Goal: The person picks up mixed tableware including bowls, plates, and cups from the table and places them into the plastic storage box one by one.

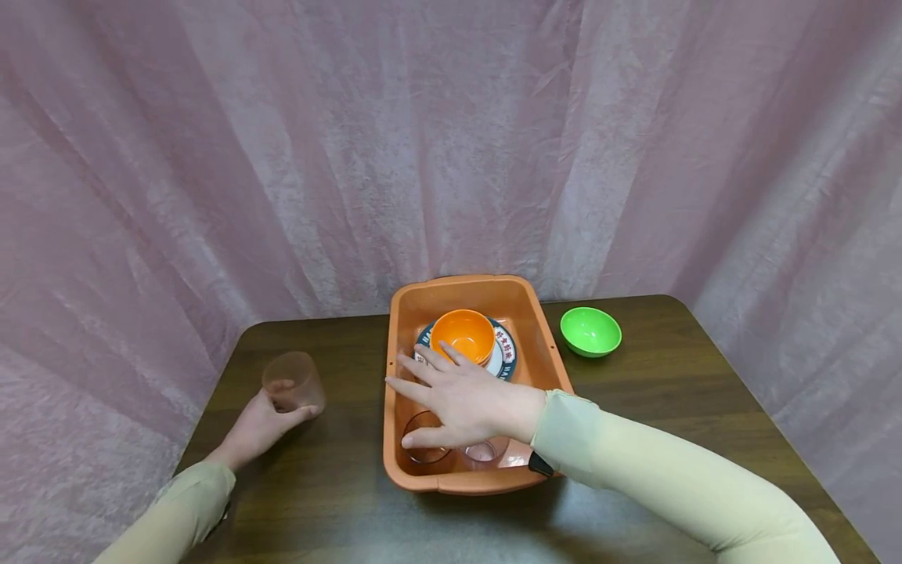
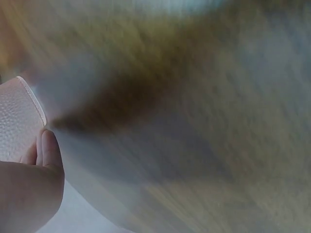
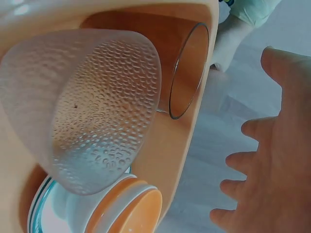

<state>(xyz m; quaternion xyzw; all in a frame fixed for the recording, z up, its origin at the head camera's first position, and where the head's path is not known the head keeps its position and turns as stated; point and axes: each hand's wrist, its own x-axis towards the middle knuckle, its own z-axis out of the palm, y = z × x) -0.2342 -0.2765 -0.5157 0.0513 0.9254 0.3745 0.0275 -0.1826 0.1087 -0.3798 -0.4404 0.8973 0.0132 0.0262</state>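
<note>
On the left of the table, my left hand (image 1: 257,427) grips a translucent pinkish cup (image 1: 294,380) between thumb and fingers. The left wrist view shows its pebbled side (image 2: 19,116) at the left edge, fingertips (image 2: 51,148) at the rim. My right hand (image 1: 461,399) hovers over the orange plastic basin (image 1: 396,392), its fingers spread and holding nothing. Below it lie a clear glass (image 3: 189,73) and a dimpled frosted cup (image 3: 107,107), partly covered by the hand in the head view. At the basin's back, an orange bowl (image 1: 463,333) sits stacked on a patterned plate (image 1: 509,356).
A green bowl (image 1: 590,331) stands on the wooden table (image 1: 662,392), right of the basin. Pink curtains (image 1: 451,157) hang behind and at both sides. My right forearm (image 1: 676,462) crosses the front right of the table.
</note>
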